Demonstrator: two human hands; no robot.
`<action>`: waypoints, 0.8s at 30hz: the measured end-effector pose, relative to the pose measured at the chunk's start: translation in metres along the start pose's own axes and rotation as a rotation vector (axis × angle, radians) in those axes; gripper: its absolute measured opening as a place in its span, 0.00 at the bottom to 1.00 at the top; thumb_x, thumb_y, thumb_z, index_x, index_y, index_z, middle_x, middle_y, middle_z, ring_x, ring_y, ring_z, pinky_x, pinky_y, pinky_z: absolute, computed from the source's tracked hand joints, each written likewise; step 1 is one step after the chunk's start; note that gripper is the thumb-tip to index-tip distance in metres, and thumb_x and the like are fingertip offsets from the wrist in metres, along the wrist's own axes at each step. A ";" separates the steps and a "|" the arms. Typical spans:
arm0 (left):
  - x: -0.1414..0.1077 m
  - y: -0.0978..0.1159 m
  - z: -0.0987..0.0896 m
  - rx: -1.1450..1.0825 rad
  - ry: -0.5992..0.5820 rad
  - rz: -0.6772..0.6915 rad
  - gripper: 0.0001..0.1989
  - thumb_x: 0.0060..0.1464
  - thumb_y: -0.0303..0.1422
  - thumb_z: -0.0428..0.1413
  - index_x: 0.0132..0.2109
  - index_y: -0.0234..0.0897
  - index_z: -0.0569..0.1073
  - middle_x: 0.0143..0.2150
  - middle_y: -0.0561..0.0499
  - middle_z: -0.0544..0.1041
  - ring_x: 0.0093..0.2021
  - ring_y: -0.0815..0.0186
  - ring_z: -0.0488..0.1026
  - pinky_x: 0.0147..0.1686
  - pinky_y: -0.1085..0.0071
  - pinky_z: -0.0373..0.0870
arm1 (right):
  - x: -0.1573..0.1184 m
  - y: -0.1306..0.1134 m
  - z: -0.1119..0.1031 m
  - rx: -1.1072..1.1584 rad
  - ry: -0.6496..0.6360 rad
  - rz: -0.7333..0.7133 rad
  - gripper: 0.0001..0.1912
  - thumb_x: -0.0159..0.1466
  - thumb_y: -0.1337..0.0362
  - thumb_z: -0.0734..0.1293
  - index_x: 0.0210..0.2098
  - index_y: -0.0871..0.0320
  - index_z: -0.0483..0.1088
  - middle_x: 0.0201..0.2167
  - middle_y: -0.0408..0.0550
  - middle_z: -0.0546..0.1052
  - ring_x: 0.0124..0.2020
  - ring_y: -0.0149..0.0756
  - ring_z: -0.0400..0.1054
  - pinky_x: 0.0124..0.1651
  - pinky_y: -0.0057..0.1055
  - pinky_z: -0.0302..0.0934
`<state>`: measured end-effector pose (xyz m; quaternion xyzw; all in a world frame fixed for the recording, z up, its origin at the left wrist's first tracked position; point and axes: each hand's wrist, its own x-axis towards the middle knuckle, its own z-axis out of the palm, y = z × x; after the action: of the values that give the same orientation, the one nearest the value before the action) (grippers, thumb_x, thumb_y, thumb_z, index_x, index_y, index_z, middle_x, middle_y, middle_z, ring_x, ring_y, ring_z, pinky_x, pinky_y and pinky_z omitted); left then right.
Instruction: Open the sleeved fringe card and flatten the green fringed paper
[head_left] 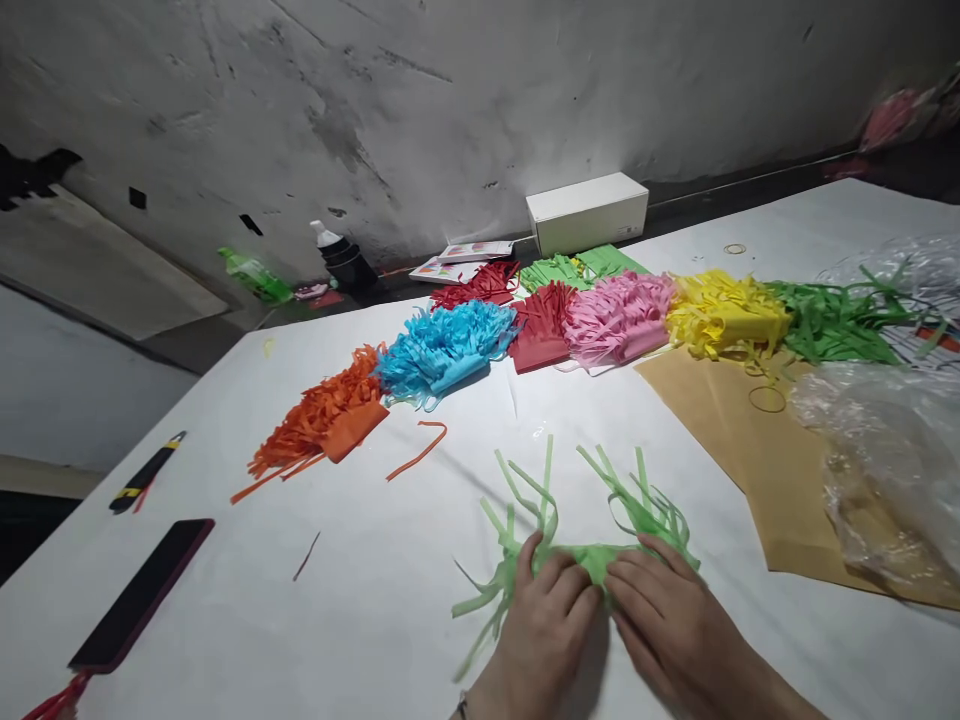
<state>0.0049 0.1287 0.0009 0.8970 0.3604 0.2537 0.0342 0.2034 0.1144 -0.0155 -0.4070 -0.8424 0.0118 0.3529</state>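
Note:
Near the front of the table, light green fringed paper [592,558] lies under my two hands, its loose strips fanning out on both sides. My left hand [546,625] is closed on the left part, fingers curled over it. My right hand [667,615] is close beside it, fingers bent and pressed together on the right part. The fingers hide the paper's lower edge. Beyond them runs a row of fringed paper bundles: orange [354,432], blue [450,350], red [541,330], pink [622,318], yellow [731,315] and dark green [840,325].
At left lie a phone [142,595] and a box cutter [146,475]. Brown paper [712,420] and crumpled clear plastic [892,440] cover the right side. A white box [589,212] and a dark bottle [345,258] stand along the wall. An orange strip [418,455] lies mid-table.

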 end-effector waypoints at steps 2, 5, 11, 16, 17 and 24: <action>-0.005 -0.002 0.004 0.000 -0.048 0.004 0.13 0.62 0.18 0.48 0.41 0.38 0.73 0.34 0.53 0.78 0.38 0.63 0.73 0.65 0.50 0.52 | -0.001 -0.002 0.001 -0.025 0.028 -0.025 0.16 0.69 0.77 0.56 0.45 0.62 0.74 0.39 0.50 0.80 0.46 0.39 0.73 0.67 0.43 0.53; -0.010 -0.008 0.005 0.003 -0.076 0.024 0.14 0.64 0.18 0.46 0.42 0.38 0.73 0.32 0.53 0.76 0.35 0.63 0.71 0.61 0.51 0.56 | -0.009 0.002 -0.001 -0.053 0.028 -0.034 0.18 0.68 0.80 0.55 0.42 0.63 0.74 0.37 0.50 0.80 0.44 0.39 0.73 0.67 0.44 0.53; -0.011 -0.012 -0.005 -0.088 -0.100 -0.178 0.11 0.66 0.22 0.46 0.41 0.38 0.72 0.40 0.48 0.77 0.41 0.59 0.71 0.53 0.52 0.60 | -0.020 0.008 -0.010 -0.011 0.030 0.163 0.12 0.72 0.73 0.59 0.38 0.58 0.73 0.41 0.50 0.79 0.49 0.42 0.72 0.65 0.50 0.50; 0.001 -0.015 -0.002 -0.057 -0.146 -0.302 0.12 0.66 0.24 0.47 0.35 0.38 0.71 0.38 0.48 0.75 0.39 0.59 0.70 0.46 0.56 0.63 | -0.006 0.005 -0.003 -0.167 0.035 0.324 0.15 0.73 0.69 0.57 0.31 0.56 0.69 0.41 0.51 0.78 0.47 0.44 0.72 0.59 0.49 0.54; 0.004 -0.016 0.000 -0.025 -0.158 -0.331 0.13 0.66 0.24 0.47 0.34 0.38 0.71 0.36 0.49 0.74 0.38 0.59 0.70 0.45 0.57 0.63 | -0.003 0.005 -0.001 -0.200 0.024 0.345 0.16 0.73 0.69 0.57 0.30 0.56 0.68 0.38 0.51 0.77 0.45 0.45 0.72 0.57 0.49 0.55; 0.011 -0.015 0.010 0.150 -0.178 -0.437 0.12 0.64 0.26 0.53 0.31 0.38 0.72 0.34 0.50 0.73 0.36 0.59 0.68 0.42 0.57 0.60 | 0.005 0.007 0.002 -0.319 0.013 0.387 0.14 0.72 0.69 0.58 0.30 0.58 0.69 0.32 0.53 0.74 0.39 0.47 0.69 0.53 0.54 0.54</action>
<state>0.0072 0.1480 -0.0062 0.8167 0.5590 0.1328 0.0533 0.2047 0.1238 -0.0164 -0.6113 -0.7378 -0.0568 0.2807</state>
